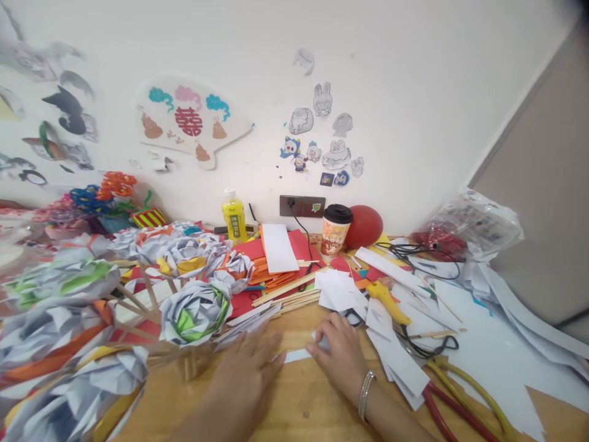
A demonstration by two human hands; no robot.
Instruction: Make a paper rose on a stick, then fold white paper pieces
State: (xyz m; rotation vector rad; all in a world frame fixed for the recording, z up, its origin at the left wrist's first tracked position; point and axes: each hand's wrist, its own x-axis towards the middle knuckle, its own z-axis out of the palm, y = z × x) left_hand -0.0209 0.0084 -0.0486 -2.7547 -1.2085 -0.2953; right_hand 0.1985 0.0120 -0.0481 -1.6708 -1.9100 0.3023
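My left hand (246, 377) lies flat on the wooden table (313, 405), fingers stretched out, pressing on the left end of a small white paper piece (298, 355). Fingers bent, my right hand (338, 351) presses and pinches the right end of that paper; a silver bracelet (365, 394) sits on its wrist. Just left of my left hand lie paper flowers (196, 310) on wooden sticks. White paper strips (396, 359) lie right of my right hand.
A yellow glue gun (389, 301) with black cable lies behind the right hand. Wooden sticks (288, 291), red and orange paper (271, 264), a yellow bottle (234, 216), a lidded cup (335, 229), a red balloon (365, 225) and a plastic bag (469, 224) crowd the back near the wall.
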